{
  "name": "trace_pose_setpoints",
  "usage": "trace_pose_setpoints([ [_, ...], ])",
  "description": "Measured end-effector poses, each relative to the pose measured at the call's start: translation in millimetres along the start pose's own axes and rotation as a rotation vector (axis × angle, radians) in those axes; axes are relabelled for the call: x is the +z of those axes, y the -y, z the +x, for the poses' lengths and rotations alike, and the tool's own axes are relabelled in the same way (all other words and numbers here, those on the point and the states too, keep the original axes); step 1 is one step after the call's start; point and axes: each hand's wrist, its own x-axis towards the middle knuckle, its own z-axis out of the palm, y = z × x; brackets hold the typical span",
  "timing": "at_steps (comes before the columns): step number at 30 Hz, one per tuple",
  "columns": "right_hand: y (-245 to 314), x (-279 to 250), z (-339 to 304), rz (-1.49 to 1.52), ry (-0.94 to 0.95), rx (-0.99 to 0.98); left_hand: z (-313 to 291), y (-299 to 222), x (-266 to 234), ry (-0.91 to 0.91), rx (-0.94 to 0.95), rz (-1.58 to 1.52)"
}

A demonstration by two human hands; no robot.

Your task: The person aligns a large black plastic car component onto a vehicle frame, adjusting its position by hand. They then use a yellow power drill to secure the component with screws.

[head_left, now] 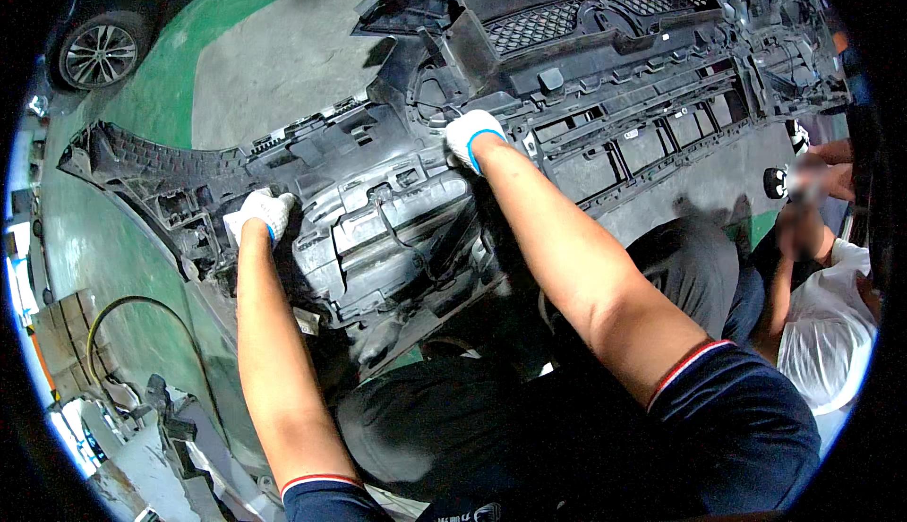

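A large black plastic car bumper (326, 168) stretches across the view, its ribbed and slotted inner side toward me. My left hand (262, 215), in a white knit glove with a blue cuff, is closed on the bumper's left part. Farther right and higher, my right hand (472, 136), gloved alike, curls its fingers at a raised edge near the middle of the same piece. The fingertips of both hands are partly hidden. Between the hands and nearer to me is a smooth, dusty, box-like black plastic section (392, 224).
A honeycomb grille (539, 29) sits at the far part of the bumper. To the right a person in a white shirt (822, 324) crouches close by. A dark car's wheel (102, 52) stands far left. A yellowish hose (132, 300) and silvery parts (179, 446) lie at lower left.
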Motion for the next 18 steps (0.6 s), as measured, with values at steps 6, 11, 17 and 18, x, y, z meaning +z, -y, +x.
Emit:
trace_pose_setpoints([
  [6,-20.6,40.1,39.9,0.429,-0.041,0.089,4.0,6.2,4.1,-0.025,-0.013,-0.052],
  [11,-44.4,61.9,58.0,0.651,-0.103,0.178,5.7,-6.8,-2.0,-0.038,0.056,-0.076],
  [17,-25.9,28.7,17.4,1.342,0.159,0.320,24.8,18.9,22.8,-0.027,-0.042,-0.102],
  [18,-18.7,18.0,5.4,1.362,0.103,0.331,22.9,13.9,20.6,-0.037,-0.040,-0.096],
])
